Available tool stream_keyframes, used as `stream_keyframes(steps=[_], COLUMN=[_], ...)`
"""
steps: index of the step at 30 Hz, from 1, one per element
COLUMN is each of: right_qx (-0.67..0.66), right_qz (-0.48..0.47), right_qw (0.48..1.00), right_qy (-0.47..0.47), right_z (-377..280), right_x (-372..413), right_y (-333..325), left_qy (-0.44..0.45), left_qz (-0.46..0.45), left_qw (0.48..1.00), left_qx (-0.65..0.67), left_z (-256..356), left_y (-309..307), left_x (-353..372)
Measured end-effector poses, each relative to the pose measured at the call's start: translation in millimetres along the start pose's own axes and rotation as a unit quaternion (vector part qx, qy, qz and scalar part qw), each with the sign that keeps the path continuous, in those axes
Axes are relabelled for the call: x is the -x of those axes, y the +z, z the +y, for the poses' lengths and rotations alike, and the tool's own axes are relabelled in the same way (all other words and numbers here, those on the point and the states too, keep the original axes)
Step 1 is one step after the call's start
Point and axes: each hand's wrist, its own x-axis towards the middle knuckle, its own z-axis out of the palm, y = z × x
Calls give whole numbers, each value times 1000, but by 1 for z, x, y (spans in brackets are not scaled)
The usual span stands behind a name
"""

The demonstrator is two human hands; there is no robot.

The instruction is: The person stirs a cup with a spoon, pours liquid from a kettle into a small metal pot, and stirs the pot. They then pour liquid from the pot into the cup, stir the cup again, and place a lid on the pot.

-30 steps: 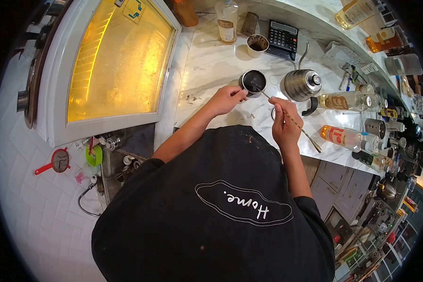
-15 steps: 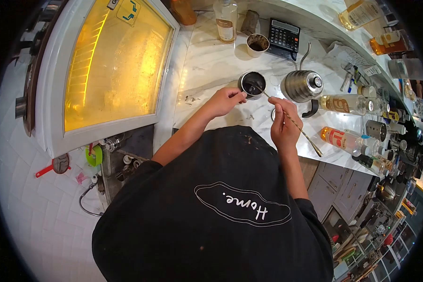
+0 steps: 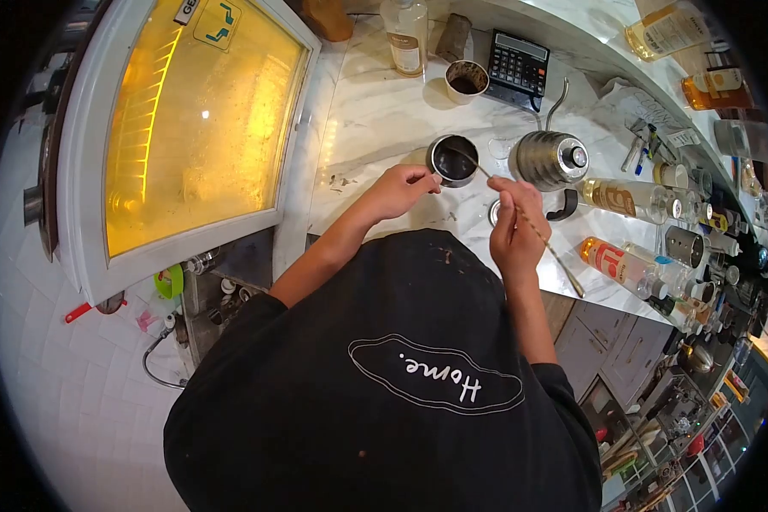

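A small metal cup (image 3: pixel 453 182) with dark contents stands on the marble counter. At its near left side, my left hand (image 3: pixel 405 191) is closed, thumb and fingertips pinching the cup's edge. My right hand (image 3: pixel 519 224) grips a long twisted bar spoon (image 3: pixel 539 229). The spoon slants down leftward into the dark contents, so its tip is hidden, while its other end points toward me on the right. Just right of the cup is a steel gooseneck kettle (image 3: pixel 548 160). Behind the cup sits a paper cup (image 3: pixel 467 83) with dark residue inside.
Left of the counter is a glass-fronted white door (image 3: pixel 205 128), lit yellow. A calculator (image 3: pixel 518 70) and a clear bottle (image 3: pixel 404 38) stand at the back. Several bottles line the right side, including one with a red label (image 3: pixel 613 260). A shelf edge (image 3: pixel 572 26) runs along the back.
The spoon's free end has swung slightly toward me, changing its slant in the cup. The cup and left hand have shifted slightly left. Both hands keep their holds.
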Motion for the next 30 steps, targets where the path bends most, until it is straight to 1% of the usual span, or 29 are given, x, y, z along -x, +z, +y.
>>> stream_keyframes(steps=[2,6,8,13,22,26,30], right_qx=[9,12,-1,-5,-17,10,22], right_qz=[7,-10,-13,-7,3,1,-31], right_qw=[1000,1000,1000,1000,1000,999,998], right_qy=[1,9,1,-14,4,-35,-40], right_z=[6,3,1,-1,0,3,1], right_x=[-2,10,10,-7,-9,-18,-21], right_y=[-5,-16,-12,-1,-23,-22,-22], left_qy=[0,7,-1,-22,-6,-2,-9], left_qz=[-3,4,1,-6,-3,0,10], left_qw=[1000,1000,1000,1000,1000,1000,1000], left_qx=[-8,-2,-1,-19,25,14,-1], left_z=[2,0,-4,9,6,2,11], left_y=[-1,-1,1,-2,-1,0,0], left_x=[0,0,0,3,4,2,6])
